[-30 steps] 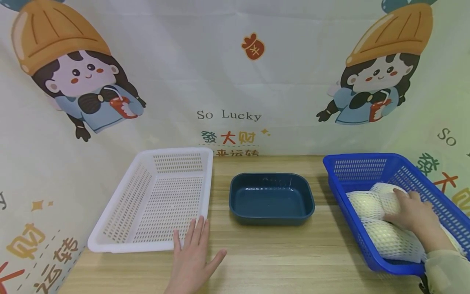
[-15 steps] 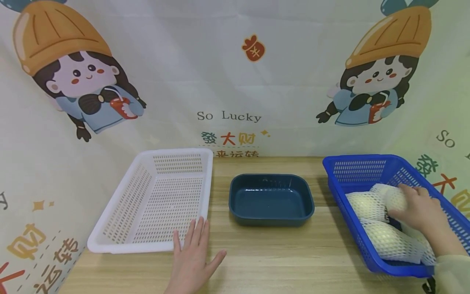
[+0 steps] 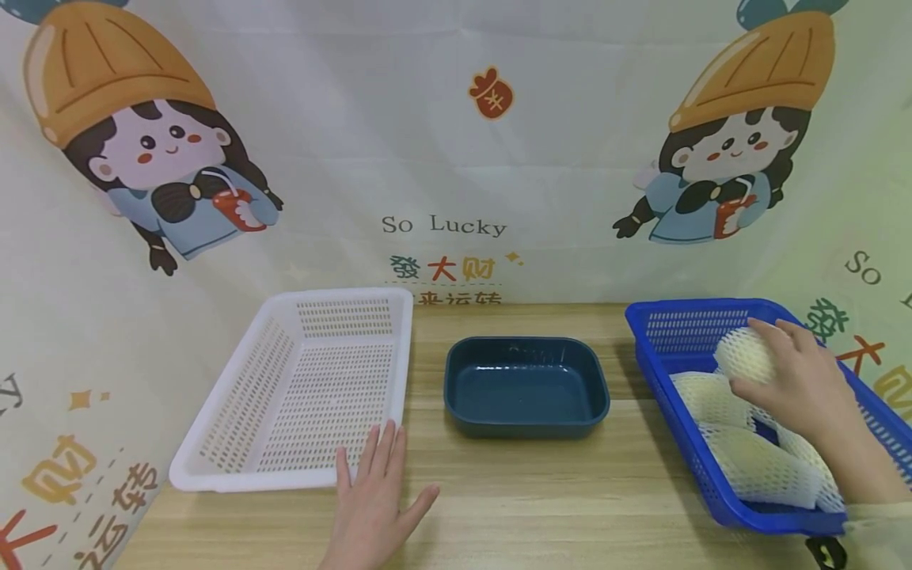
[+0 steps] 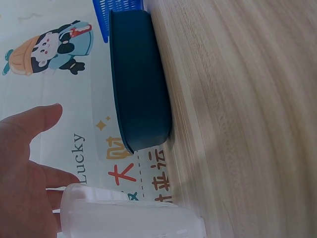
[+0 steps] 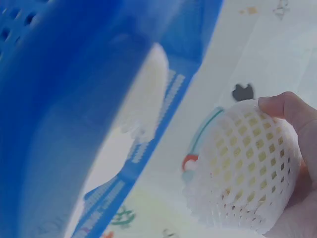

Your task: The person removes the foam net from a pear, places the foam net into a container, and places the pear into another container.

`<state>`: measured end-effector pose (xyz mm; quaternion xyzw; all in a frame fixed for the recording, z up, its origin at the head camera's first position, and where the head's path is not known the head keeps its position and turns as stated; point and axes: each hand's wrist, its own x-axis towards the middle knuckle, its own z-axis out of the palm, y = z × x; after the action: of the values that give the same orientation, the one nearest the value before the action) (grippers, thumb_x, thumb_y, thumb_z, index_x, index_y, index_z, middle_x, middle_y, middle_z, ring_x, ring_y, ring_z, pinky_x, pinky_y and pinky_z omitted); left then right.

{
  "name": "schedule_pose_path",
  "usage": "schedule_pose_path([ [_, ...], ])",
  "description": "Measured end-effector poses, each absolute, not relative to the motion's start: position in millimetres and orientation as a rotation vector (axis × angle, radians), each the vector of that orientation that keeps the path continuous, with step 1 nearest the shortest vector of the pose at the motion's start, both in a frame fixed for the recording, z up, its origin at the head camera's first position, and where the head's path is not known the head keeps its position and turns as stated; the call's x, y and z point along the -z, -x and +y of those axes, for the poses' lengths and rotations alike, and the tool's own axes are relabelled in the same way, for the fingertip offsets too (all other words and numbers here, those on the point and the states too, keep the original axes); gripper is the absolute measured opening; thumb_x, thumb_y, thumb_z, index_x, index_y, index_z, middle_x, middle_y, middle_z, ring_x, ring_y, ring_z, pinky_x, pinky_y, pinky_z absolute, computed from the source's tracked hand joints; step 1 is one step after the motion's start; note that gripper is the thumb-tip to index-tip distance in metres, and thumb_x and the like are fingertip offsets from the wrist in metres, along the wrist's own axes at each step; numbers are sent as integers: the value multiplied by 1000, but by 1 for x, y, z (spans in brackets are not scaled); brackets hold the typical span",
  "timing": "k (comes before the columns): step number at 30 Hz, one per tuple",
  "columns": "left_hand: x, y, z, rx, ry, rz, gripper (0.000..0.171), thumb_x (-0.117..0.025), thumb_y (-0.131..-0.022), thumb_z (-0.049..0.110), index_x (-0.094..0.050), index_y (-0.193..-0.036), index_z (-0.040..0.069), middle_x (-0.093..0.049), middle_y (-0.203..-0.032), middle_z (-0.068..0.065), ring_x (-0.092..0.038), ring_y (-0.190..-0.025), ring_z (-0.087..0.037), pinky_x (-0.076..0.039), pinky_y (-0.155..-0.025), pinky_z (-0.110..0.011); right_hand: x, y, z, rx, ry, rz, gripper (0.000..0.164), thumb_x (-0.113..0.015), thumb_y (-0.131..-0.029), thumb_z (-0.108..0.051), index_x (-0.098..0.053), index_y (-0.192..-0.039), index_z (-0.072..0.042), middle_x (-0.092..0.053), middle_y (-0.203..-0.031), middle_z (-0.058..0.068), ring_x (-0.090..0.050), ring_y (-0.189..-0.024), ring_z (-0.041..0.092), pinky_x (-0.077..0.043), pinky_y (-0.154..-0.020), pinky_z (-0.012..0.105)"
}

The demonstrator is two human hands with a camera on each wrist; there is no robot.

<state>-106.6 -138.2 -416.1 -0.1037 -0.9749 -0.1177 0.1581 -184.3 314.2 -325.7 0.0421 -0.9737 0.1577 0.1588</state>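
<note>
Wooden table (image 3: 556, 499), cartoon backdrop (image 3: 563, 150), held net-wrapped item (image 5: 245, 168)

I can see one white basket (image 3: 349, 396) and one blue basket (image 3: 780, 522), two baskets in all, and one tub (image 3: 527, 396). I count one left hand (image 3: 378, 507), one right hand (image 3: 801, 380), at least four netted balls (image 3: 742, 356) and two cartoon figures (image 3: 192, 206).

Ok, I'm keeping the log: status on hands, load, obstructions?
Right hand holds round, pale-yellow, foam-netted item over blue plastic basket. Left hand spread at white plastic basket rim. No obstruction visible.
</note>
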Motion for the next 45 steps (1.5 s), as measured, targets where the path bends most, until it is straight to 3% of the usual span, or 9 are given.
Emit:
schedule_pose_path([
  [10,418,108,-139,322,291,-2797,79,-52,-79,55,-36,-132,-2,-31,-137,-17,-21,-127,-31,-1,-97,-58,328,167,247,-461,-663,-2511,78,-75,-59,-18,-41,-128,-7,-38,-124,27,-38,-105,48,-34,-77,61],
  [19,417,106,-139,343,297,-2795,78,-53,-79,53,-36,-132,-2,-32,-136,-18,-20,-127,-31,-1,-97,-58,367,144,184,-432,-1045,-2384,80,-74,-55,-21,-44,-128,-11,-37,-131,14,-41,-109,32,-42,-79,49],
  [26,416,107,-139,335,301,-2790,78,-53,-79,53,-36,-132,-2,-32,-136,-17,-20,-127,-31,-1,-98,-58,403,134,159,-423,-1198,-2426,83,-78,-54,-24,-44,-129,-14,-36,-132,12,-41,-110,36,-47,-70,49],
  [35,416,107,-139,330,295,-2790,78,-53,-79,53,-36,-132,-2,-32,-137,-17,-19,-128,-30,-2,-98,-57,433,127,148,-332,-1339,-2475,84,-72,-63,-31,-34,-136,-20,-30,-138,7,-35,-117,30,-46,-75,45],
  [41,415,106,-139,330,299,-2786,78,-53,-79,53,-36,-132,-2,-32,-136,-17,-20,-127,-31,-2,-98,-58,446,127,143,-283,-1396,-2436,79,-74,-62,-33,-41,-131,-16,-36,-133,12,-38,-115,31,-45,-79,46],
  [45,415,106,-139,316,293,-2794,78,-52,-79,54,-36,-132,-2,-32,-137,-17,-20,-127,-30,-4,-97,-58,450,126,142,-270,-1400,-2459,78,-75,-62,-33,-42,-131,-16,-35,-133,12,-39,-113,34,-48,-70,45],
])
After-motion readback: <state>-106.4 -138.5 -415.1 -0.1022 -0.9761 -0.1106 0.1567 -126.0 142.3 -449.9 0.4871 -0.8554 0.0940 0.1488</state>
